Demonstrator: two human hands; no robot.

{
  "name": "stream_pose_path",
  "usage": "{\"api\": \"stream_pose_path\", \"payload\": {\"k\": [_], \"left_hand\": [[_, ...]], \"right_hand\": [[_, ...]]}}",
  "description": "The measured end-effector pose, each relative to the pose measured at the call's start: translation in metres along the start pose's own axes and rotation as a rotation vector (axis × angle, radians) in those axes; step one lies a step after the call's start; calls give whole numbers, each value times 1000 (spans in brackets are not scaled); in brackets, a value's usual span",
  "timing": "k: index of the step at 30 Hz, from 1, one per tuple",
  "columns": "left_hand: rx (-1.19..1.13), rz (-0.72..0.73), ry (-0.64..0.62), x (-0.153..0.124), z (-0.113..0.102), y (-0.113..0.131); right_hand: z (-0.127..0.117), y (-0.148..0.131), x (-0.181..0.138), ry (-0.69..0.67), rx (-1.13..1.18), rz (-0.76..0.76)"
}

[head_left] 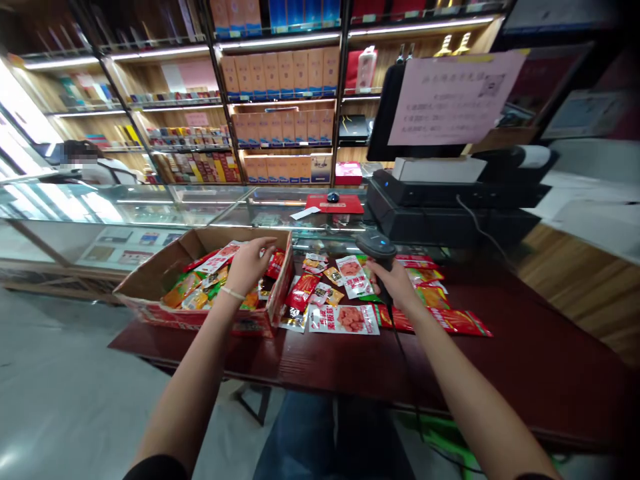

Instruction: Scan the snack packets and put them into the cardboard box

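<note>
My right hand (pixel 395 283) is wrapped round the handle of a black barcode scanner (pixel 376 245), its head tilted over the snack packets and a small blue light showing. A dark cable hangs down from it. My left hand (pixel 249 267) is over the right part of an open cardboard box (pixel 145 311) holding many snack packets. Its fingers are apart and I see nothing between them. Beside the box lie a red packet (pixel 302 292), a white packet with a picture of red food (pixel 345 320) and several small sachets. Another white packet (pixel 354 276) lies just left of the scanner.
Long red packets (pixel 450 321) lie on the dark red table (pixel 500 373) to the right. Behind stand a glass counter (pixel 210 200), a mouse (pixel 333 197) on a red mat, and a monitor with a pink paper notice (pixel 450 100). A person (pixel 103 167) is at far left.
</note>
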State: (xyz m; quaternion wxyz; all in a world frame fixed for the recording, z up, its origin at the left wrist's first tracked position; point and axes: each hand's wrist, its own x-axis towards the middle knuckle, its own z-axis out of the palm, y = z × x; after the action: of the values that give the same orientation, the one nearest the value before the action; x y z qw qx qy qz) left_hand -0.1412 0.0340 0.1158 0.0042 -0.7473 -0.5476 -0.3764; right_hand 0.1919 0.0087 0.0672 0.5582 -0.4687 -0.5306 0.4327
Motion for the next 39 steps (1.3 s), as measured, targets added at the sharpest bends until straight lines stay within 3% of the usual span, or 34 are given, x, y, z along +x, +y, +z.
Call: {"api": "stream_pose_path", "payload": {"k": [3,7,12,16,22,28,34,39], "left_hand": [[-79,98,-6,-1,31,53],[-203,190,-213,-8,106,104],[-280,153,-322,-12,211,109],[-196,180,-368,-13,257,103],[-114,178,-472,-26,269,103],[-306,166,-380,-27,254,102],[-565,-287,1,-13,225,83],[-952,-593,110,-19,227,62]], "right_hand": [[-18,4,3,39,-23,16],[-43,21,8,94,-22,19],[-65,42,10,155,0,30],[-71,43,6,183,47,67],[-75,41,3,188,115,115],[-78,48,2,189,123,126],[-72,50,-1,210,66,102],[-66,56,-4,119,-20,72]]}}
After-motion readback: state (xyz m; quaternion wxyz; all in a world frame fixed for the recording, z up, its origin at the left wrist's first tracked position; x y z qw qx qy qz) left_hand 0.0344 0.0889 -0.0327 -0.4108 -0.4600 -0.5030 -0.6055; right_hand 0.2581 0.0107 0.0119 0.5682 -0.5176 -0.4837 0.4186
